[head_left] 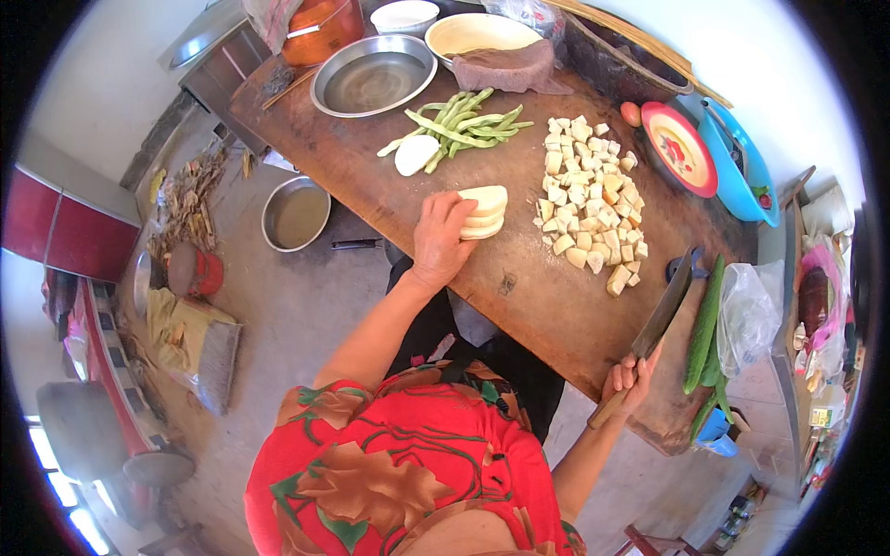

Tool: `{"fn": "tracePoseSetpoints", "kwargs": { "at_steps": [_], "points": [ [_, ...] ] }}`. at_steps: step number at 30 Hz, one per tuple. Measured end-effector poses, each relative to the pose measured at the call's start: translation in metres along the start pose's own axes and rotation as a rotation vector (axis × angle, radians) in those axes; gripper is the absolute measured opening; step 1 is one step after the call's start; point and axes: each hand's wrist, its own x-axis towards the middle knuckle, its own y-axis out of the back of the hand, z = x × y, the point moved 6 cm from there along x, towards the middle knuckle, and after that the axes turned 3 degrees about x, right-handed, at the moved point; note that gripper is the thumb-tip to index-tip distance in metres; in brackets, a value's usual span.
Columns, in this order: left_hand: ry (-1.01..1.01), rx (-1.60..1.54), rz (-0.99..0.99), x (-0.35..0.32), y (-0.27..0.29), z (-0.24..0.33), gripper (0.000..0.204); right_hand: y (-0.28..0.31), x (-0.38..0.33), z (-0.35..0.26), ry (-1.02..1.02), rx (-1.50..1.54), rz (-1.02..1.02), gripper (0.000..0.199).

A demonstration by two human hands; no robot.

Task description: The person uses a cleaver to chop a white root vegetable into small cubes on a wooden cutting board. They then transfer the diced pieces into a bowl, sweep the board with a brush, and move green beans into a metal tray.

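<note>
My left hand (439,239) is closed on a small stack of thick, pale slices (486,211) that look like steamed bun, at the near edge of the wooden table (505,283). On the right, my right hand (629,382) grips the wooden handle of a kitchen knife (666,304), its broad dark blade pointing away from me over the tabletop. A spread of pale cubes (593,199), apparently the same stuff, lies beyond and right of the slices. Behind my left hand are green beans (468,120) and a smooth white rounded piece (416,156).
A metal basin of water (374,76) and a cream bowl with a cloth (482,35) stand at the back. Rightward are a red-rimmed plate (680,148), a blue basin (756,176), cucumbers (706,324) and a clear plastic bag (749,315). Another basin (297,213) sits below the table's left side.
</note>
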Motion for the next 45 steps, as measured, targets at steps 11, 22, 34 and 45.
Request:
{"fn": "tracePoseSetpoints", "kwargs": {
  "at_steps": [11,22,34,45],
  "points": [
    [0.227,0.059,0.324,0.033,0.047,-0.049,0.059,-0.006,-0.003,-0.001,0.001,-0.022,0.009,0.066],
    [0.334,0.171,0.222,0.054,0.034,-0.098,0.035,-0.008,-0.002,0.001,0.001,-0.035,0.066,0.068],
    [-0.291,-0.091,0.208,0.016,0.028,0.065,0.032,-0.012,-0.002,0.002,-0.001,-0.012,0.061,0.065],
    [-0.44,-0.03,-0.222,-0.013,-0.014,0.088,0.039,-0.009,-0.001,0.002,0.014,-0.04,0.065,0.065]
  ]
}}
